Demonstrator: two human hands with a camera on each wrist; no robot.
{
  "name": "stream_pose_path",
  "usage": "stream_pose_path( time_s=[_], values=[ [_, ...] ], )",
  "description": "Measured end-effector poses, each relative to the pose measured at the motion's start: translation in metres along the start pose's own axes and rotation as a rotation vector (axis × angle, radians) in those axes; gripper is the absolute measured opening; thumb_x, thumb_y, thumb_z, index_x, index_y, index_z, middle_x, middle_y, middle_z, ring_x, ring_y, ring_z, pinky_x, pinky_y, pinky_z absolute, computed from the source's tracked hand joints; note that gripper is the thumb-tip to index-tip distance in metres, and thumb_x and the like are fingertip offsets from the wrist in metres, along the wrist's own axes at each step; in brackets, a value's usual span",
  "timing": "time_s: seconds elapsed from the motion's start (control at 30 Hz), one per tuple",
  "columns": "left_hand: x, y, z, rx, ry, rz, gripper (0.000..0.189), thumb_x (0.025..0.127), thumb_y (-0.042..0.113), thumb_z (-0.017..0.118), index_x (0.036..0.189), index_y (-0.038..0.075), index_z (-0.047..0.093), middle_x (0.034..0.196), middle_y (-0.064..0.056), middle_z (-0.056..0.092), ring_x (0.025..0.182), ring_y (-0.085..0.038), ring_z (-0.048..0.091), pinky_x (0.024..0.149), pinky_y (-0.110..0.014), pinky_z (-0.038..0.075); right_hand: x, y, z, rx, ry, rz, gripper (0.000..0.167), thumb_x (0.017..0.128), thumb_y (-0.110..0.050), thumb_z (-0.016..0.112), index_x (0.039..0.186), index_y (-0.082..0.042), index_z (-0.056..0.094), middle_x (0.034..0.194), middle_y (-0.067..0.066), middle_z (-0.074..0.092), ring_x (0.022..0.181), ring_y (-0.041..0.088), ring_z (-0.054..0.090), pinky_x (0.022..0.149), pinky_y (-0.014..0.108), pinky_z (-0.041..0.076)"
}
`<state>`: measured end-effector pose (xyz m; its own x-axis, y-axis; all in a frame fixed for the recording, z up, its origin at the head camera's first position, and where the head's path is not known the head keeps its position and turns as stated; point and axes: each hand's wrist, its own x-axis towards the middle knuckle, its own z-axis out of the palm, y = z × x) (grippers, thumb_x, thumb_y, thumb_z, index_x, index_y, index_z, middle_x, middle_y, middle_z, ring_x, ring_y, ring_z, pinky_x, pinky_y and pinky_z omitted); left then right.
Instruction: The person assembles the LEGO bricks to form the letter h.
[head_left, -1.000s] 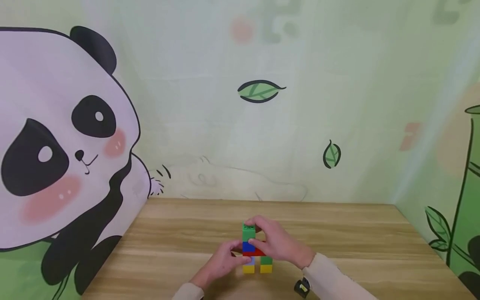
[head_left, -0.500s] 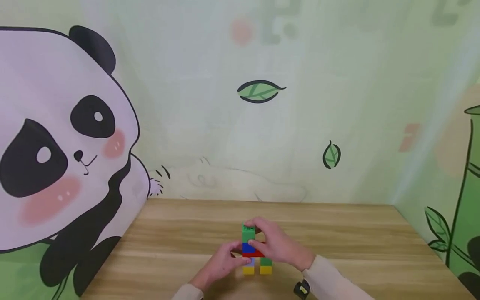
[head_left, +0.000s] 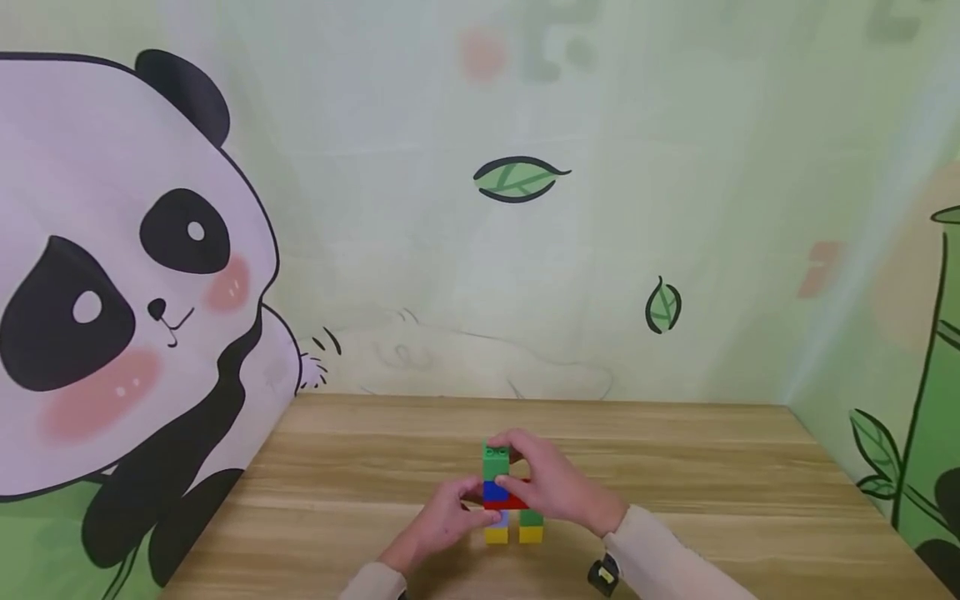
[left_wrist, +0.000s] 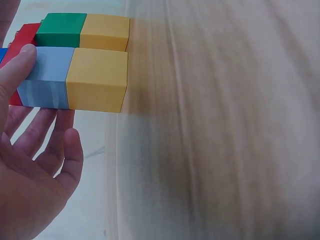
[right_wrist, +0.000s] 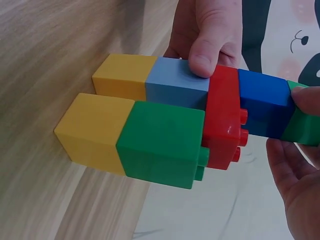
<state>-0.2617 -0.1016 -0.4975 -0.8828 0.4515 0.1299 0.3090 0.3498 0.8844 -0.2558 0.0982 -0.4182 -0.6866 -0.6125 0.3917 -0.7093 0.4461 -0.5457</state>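
A small tower of toy building bricks stands on the table. Its two columns each have a yellow brick at the bottom, one topped by a light blue brick point(left_wrist: 46, 92), the other by a green brick point(right_wrist: 160, 142). Across both lies a red brick point(right_wrist: 222, 115), with some studs of the lower green brick showing beside it. A blue brick point(right_wrist: 265, 102) sits on the red one, under an upper green brick point(head_left: 496, 467). My left hand point(head_left: 442, 521) grips the light blue brick, thumb in front, fingers behind. With my right hand point(head_left: 558, 487) I pinch the upper green brick, thumb near the blue one.
The wooden table point(head_left: 360, 442) stretches around the tower to a printed backdrop point(head_left: 405, 250) with a panda point(head_left: 150, 308) and leaves. A small black device point(head_left: 603, 577) sits at my right wrist.
The head view has shifted very slightly. Both hands keep their grip on the tower, and the bricks stay stacked the same way.
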Motion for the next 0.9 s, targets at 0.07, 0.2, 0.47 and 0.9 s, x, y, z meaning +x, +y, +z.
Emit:
stream_pose_path(
  time_s=[0.07,0.2,0.47,0.9],
  values=[
    [0.0007,-0.0006,0.0001,-0.004,-0.006,-0.008,0.031,0.085,0.030,0.072,0.111,0.016,0.065,0.099,0.005,0.068,0.094,-0.015,0.060,0.078,-0.031,0.050,-0.0007,0.0012,0.0007,0.012,0.000,0.009,0.042,0.087,-0.009,0.068,0.125,-0.009,0.049,0.110,-0.003,0.057,0.094,0.010,0.058,0.085,0.029,0.050],
    [0.0014,-0.0019,0.0004,-0.011,-0.008,-0.011,0.030,0.085,0.030,0.071,0.111,0.016,0.065,0.099,0.005,0.068,0.094,-0.015,0.060,0.078,-0.031,0.050,-0.0005,0.0023,0.0013,0.016,-0.002,0.015,0.042,0.088,-0.011,0.068,0.125,-0.010,0.049,0.109,-0.005,0.057,0.093,0.009,0.058,0.085,0.029,0.049],
    [0.0016,-0.0009,-0.0003,-0.021,-0.016,-0.028,0.029,0.084,0.030,0.072,0.109,0.018,0.066,0.099,0.007,0.068,0.095,-0.016,0.060,0.079,-0.031,0.050,0.0010,0.0009,-0.0008,0.034,-0.021,0.030,0.043,0.088,-0.011,0.068,0.126,-0.011,0.049,0.109,-0.005,0.057,0.094,0.012,0.058,0.085,0.026,0.048],
    [0.0001,0.0040,-0.0030,0.003,-0.038,-0.036,0.030,0.085,0.028,0.072,0.112,0.018,0.064,0.100,0.007,0.067,0.095,-0.014,0.059,0.079,-0.032,0.049,0.0014,-0.0001,-0.0052,0.030,-0.050,0.041,0.052,0.086,-0.015,0.071,0.133,-0.014,0.047,0.115,-0.007,0.057,0.098,0.011,0.056,0.085,0.027,0.049]
  ],
)
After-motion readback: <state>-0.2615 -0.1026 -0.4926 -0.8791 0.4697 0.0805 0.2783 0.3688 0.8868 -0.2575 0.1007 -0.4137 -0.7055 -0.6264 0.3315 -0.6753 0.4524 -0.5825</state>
